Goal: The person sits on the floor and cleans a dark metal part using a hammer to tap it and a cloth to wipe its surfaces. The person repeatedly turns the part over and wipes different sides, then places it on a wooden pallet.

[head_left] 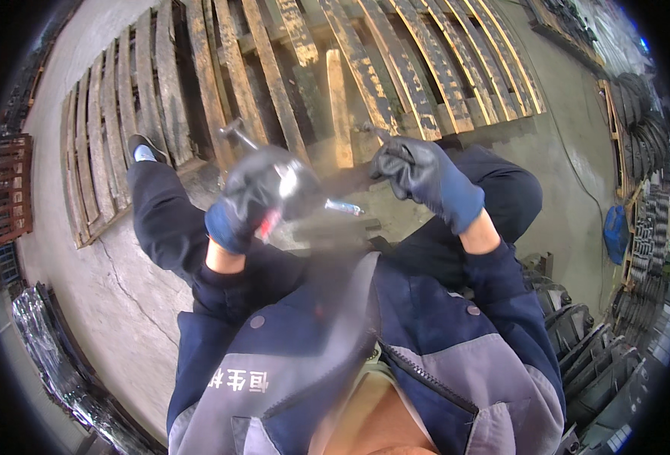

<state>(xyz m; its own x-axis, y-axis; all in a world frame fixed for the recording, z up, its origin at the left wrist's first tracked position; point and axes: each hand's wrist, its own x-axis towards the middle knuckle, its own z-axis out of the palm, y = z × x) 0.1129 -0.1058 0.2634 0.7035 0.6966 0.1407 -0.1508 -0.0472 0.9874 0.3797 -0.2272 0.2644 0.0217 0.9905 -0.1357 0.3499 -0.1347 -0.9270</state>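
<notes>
My left hand (245, 193), in a black and blue work glove, is closed and blurred at the fingers. A dark metal rod with a short crosspiece (238, 135) sticks out above it; I cannot tell what kind of tool it is. A bright glint and a red patch show beside the palm. My right hand (424, 180), gloved alike, has its fingers curled together, and a small dark piece (374, 133) pokes out past the fingertips. Between the hands appears a small blue and white item (344, 207), whose kind is unclear.
Slatted wooden pallets (149, 98) lie ahead of my legs, with a loose board (340, 114) on them. Dark metal parts (593, 356) stand stacked at the right. A blue bag (616, 233) and a thin cable (574, 167) are on the right-hand floor. Plastic-wrapped material (62, 364) lies at the left.
</notes>
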